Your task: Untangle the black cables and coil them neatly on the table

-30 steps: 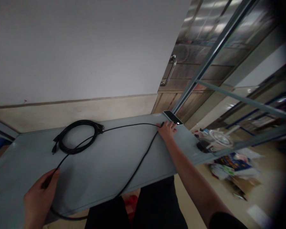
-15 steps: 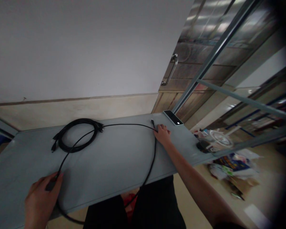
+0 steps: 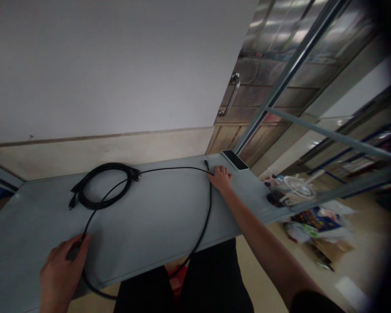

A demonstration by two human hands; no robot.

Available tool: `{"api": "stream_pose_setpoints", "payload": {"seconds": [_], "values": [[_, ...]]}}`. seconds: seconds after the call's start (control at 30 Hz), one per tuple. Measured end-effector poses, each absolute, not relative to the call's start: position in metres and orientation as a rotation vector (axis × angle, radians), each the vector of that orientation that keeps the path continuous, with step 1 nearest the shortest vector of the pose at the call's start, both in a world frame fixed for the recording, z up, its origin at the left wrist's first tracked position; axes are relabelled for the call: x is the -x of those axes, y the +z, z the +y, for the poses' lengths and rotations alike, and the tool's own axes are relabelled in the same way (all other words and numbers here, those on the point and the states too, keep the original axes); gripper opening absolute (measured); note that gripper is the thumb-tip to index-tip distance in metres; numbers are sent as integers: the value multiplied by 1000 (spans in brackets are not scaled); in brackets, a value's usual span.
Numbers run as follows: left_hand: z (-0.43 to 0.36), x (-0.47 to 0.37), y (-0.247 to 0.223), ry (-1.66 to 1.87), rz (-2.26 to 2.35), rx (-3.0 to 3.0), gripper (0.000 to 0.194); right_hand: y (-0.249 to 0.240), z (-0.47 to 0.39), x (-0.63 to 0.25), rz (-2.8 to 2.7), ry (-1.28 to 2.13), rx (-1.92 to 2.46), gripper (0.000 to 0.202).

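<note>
A black cable point(image 3: 172, 168) runs in an arc across the grey shelf point(image 3: 156, 217). At the lower left my left hand point(image 3: 61, 271) is closed around it, with a dark part of it in the grip. Toward the far right end my right hand point(image 3: 220, 177) rests low on the shelf, fingers curled over the cable, its hold partly hidden. A small black connector point(image 3: 206, 164) sticks out just beyond those fingers. From there the cable bends back and hangs over the front edge in a loop. The arc crosses a coiled black cable point(image 3: 81, 191) with several plugs.
A flat black device with a light rim point(image 3: 235, 160) lies at the shelf's right back corner. Metal posts point(image 3: 267, 104) rise on the right. A pale wall point(image 3: 117, 65) stands behind. Bags and cardboard point(image 3: 319, 226) lie on the floor at right.
My left hand has moved slightly right and the cable near it has shifted, now crossing the coil lower. My right hand stays at nearly the same spot. The view has turned slightly.
</note>
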State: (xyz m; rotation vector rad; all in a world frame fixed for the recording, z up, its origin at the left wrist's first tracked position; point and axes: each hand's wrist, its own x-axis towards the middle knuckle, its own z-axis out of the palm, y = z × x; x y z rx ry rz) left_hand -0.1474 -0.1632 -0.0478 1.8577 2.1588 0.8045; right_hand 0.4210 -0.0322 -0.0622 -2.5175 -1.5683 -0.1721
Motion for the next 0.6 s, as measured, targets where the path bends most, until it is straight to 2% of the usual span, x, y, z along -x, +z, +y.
{"api": "stream_pose_setpoints", "payload": {"seconds": [0.23, 0.47, 0.6], "values": [[-165, 139, -41, 829, 2146, -1904, 19, -64, -23, -426, -1249, -197, 2640, 78], [-162, 140, -58, 788, 2229, -1996, 42, -59, -19, -441, -1070, -107, 2659, 105], [-161, 139, -58, 758, 2199, -1996, 43, -55, -15, -454, -943, 15, 2686, 113]]}}
